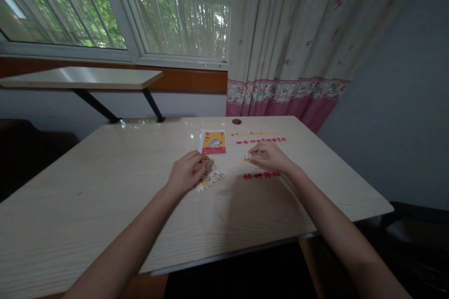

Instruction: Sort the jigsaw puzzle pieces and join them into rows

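My left hand (186,172) rests curled on a small heap of loose jigsaw pieces (212,179) near the middle of the pale wooden table (105,187); what its fingers grip is hidden. My right hand (270,157) pinches a small whitish puzzle piece (247,155) just above the tabletop. A short row of red pieces (261,175) lies just in front of that hand. Further back lie a longer red row (261,140) and a yellow row (253,133). A small yellow-and-red picture card (213,142) lies behind the heap.
A round cable hole (236,121) sits near the table's far edge. Behind it are a wall shelf on black brackets (84,78), a barred window (115,4) and a patterned curtain with a pink hem (291,37). The table's near right corner (387,205) borders dark floor.
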`<state>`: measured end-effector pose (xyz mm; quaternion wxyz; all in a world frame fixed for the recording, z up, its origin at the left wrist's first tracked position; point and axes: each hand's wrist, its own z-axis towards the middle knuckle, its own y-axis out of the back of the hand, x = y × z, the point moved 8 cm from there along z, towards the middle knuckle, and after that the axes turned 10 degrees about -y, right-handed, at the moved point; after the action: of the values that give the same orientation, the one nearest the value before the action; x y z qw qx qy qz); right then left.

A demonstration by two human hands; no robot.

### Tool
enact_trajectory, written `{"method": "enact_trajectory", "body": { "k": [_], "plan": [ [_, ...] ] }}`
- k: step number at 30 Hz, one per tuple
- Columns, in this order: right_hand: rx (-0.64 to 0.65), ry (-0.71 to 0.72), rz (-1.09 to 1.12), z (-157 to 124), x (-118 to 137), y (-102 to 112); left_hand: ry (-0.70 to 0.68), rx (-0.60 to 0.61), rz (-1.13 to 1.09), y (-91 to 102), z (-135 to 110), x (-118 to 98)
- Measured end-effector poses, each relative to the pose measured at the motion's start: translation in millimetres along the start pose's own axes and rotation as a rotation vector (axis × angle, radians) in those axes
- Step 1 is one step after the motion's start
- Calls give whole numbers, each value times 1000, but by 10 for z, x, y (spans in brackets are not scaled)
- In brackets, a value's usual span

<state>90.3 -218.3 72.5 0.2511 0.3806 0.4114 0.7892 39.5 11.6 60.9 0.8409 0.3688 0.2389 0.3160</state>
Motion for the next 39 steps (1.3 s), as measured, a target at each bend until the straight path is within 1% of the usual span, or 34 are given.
{"method": "enact_trajectory", "body": {
  "k": [2,4,10,23,27,32,34,37,39],
  "plan": [
    [150,-2,-32,-10,-9,-188,7,-2,0,-2,-1,11],
    [233,2,-56,-26,6,-291,10,3,-7,-11,-2,16],
    [306,19,-80,-49,83,-317,20,13,-18,-10,5,4],
    [328,9,-91,-59,22,-367,-15,-6,1,10,13,-23],
    [307,20,-83,-45,35,-381,-14,-1,-2,15,18,-23],
    [284,50,-46,-41,91,-451,-13,13,-19,7,33,-38],
    [294,64,-36,-47,106,-483,-27,55,-34,-40,45,-83],
    [306,72,-26,-51,106,-505,-77,177,-51,-178,58,-203],
    [308,71,-32,-52,99,-507,-106,237,-53,-255,58,-276]
  ]
}}
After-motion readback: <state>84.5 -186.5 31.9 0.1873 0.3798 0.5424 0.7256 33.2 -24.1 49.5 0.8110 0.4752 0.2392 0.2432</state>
